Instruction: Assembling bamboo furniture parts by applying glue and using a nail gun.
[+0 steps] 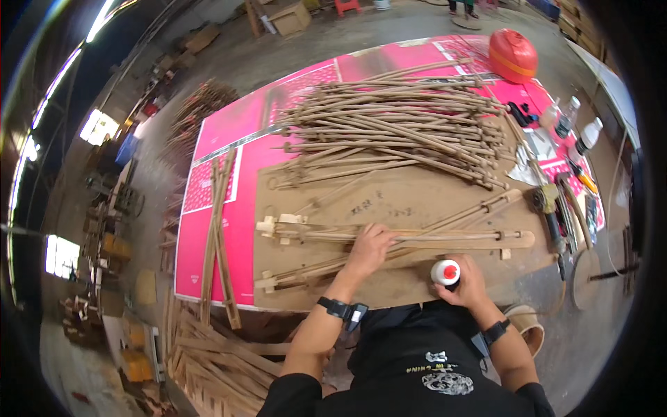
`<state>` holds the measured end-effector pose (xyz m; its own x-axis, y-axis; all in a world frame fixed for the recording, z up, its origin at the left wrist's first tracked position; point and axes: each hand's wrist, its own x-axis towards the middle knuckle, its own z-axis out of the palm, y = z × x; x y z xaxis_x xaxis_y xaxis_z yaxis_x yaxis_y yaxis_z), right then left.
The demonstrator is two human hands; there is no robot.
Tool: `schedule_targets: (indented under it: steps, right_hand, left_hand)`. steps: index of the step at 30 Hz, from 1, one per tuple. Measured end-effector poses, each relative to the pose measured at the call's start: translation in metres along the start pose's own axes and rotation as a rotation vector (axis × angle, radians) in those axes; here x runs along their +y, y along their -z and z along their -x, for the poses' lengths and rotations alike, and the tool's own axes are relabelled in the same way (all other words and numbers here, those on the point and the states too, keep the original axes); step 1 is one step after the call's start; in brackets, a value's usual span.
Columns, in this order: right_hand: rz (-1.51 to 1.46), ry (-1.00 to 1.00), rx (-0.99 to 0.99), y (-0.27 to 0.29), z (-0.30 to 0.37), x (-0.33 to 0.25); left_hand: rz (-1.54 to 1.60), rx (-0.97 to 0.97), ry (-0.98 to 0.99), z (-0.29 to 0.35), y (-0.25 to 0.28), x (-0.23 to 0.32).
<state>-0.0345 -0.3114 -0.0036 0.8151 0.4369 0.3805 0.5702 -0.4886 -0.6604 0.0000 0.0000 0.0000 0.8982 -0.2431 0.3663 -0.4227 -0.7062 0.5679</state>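
Observation:
My left hand is closed over a long narrow wooden strip, its fingertips pressed on the strip's upper edge. The strip lies crosswise on a brown board, with a rounded right end. In my right hand, near the board's front edge, a white bottle with a red cap is gripped, cap toward me. Small pale wooden blocks sit at the strip's left end, another block below its right end. More thin strips lie slanting under and beside my left hand.
A large pile of thin wooden rods covers the table's far half. At the right lie a power drill, bottles and an orange-handled tool. A red rounded object stands at the far corner; crossed wooden slats overhang the left front edge.

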Motion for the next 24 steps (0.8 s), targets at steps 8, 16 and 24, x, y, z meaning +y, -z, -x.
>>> schedule_targets:
  steps: [8,16,24]
  right_hand:
    - [0.04,-0.008,0.025,-0.011,-0.004,-0.009]
    - [0.082,-0.02,0.021,-0.009,-0.002,-0.012]
    - [0.104,-0.019,0.022,-0.001,-0.008,-0.008]
  left_hand:
    - [0.043,0.01,0.011,0.0,0.015,-0.007]
    - [0.025,0.008,-0.006,0.001,0.014,-0.008]
    - [0.043,0.005,-0.022,-0.009,0.012,-0.012]
